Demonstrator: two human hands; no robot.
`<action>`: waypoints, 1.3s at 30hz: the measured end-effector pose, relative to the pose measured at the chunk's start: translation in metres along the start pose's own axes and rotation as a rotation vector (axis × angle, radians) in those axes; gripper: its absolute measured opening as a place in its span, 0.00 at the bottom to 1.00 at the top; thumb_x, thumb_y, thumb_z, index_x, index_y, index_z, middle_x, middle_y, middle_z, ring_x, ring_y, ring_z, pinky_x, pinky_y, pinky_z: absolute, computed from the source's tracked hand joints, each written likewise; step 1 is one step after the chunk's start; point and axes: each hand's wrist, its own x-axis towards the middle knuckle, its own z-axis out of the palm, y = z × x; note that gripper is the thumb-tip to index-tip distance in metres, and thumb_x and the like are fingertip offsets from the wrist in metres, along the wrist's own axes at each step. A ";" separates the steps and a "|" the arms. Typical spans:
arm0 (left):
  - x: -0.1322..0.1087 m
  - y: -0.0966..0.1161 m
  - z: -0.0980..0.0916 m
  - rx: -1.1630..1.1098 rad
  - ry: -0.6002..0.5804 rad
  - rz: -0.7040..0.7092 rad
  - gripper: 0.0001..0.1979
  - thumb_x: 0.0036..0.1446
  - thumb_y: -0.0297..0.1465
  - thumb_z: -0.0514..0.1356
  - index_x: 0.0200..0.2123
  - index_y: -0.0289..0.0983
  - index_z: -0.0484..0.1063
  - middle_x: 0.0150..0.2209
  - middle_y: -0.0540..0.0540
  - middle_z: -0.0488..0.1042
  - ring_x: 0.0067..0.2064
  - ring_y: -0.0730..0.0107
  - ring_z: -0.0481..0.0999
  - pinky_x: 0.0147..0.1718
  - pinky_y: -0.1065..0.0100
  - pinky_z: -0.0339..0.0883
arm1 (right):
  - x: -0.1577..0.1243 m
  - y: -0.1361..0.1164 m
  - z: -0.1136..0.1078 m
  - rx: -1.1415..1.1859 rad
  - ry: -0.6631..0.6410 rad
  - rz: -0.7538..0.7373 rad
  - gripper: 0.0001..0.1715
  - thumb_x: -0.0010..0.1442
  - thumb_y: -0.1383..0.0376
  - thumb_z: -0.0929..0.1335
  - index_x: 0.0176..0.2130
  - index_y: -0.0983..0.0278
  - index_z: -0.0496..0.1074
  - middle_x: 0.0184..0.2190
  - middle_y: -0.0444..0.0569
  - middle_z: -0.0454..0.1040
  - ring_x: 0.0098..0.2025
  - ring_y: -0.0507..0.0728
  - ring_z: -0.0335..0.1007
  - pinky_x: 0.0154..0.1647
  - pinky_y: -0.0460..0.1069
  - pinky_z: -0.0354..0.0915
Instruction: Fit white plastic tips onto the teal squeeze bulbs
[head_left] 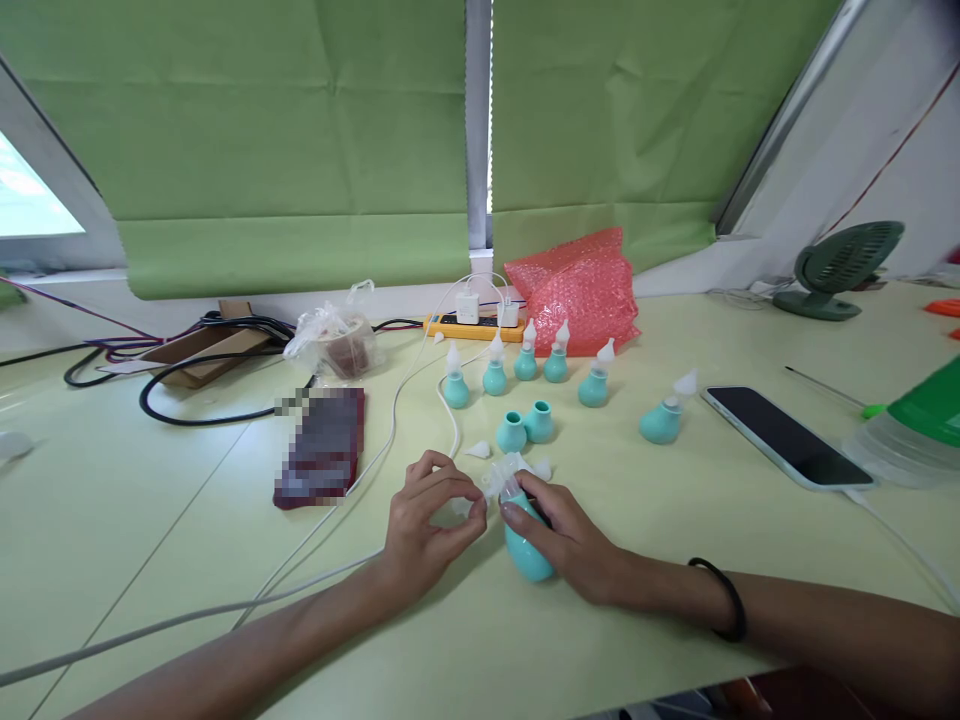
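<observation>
My right hand (pixel 559 530) is wrapped round a teal squeeze bulb (pixel 531 552), tilted just above the table or on it. A dark slim object (pixel 536 508) shows between its fingers; its kind is unclear. Clear plastic pieces (pixel 506 475) sit at the bulb's mouth. My left hand (pixel 439 515) is pinched, thumb against fingers, at the edge of this clear plastic; what it grips is hard to see. Just beyond are two teal bulbs without tips (pixel 525 430) and a loose white tip (pixel 478 450). Several bulbs with white nozzles (pixel 526 360) stand further back; one (pixel 661 420) leans at right.
A red bubble-wrap bag (pixel 577 295) and an orange power strip (pixel 472 327) lie at the back. Left are a dark red packet (pixel 322 450), a tape roll in plastic (pixel 346 350) and cables. Right are a phone (pixel 787 437), a fan (pixel 832 270) and a green-labelled container (pixel 915 430).
</observation>
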 end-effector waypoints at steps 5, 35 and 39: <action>0.000 -0.001 0.000 -0.029 -0.024 -0.064 0.05 0.46 0.23 0.57 0.22 0.36 0.67 0.21 0.48 0.69 0.29 0.69 0.62 0.29 0.67 0.61 | 0.003 0.003 -0.001 0.048 0.065 0.046 0.14 0.57 0.57 0.57 0.26 0.64 0.54 0.21 0.39 0.52 0.24 0.48 0.47 0.24 0.44 0.50; 0.003 -0.015 0.004 0.074 -0.190 -0.497 0.10 0.52 0.29 0.52 0.36 0.37 0.71 0.27 0.48 0.70 0.29 0.69 0.68 0.28 0.69 0.61 | 0.004 0.003 -0.004 0.178 0.021 0.016 0.14 0.53 0.57 0.62 0.30 0.66 0.64 0.23 0.43 0.59 0.25 0.49 0.53 0.25 0.44 0.54; 0.004 -0.009 -0.001 0.007 -0.093 -0.413 0.09 0.55 0.30 0.50 0.36 0.37 0.69 0.28 0.48 0.69 0.31 0.70 0.67 0.31 0.69 0.61 | 0.003 0.003 -0.003 0.136 0.006 0.017 0.14 0.53 0.56 0.62 0.30 0.66 0.64 0.23 0.43 0.59 0.25 0.49 0.54 0.25 0.44 0.55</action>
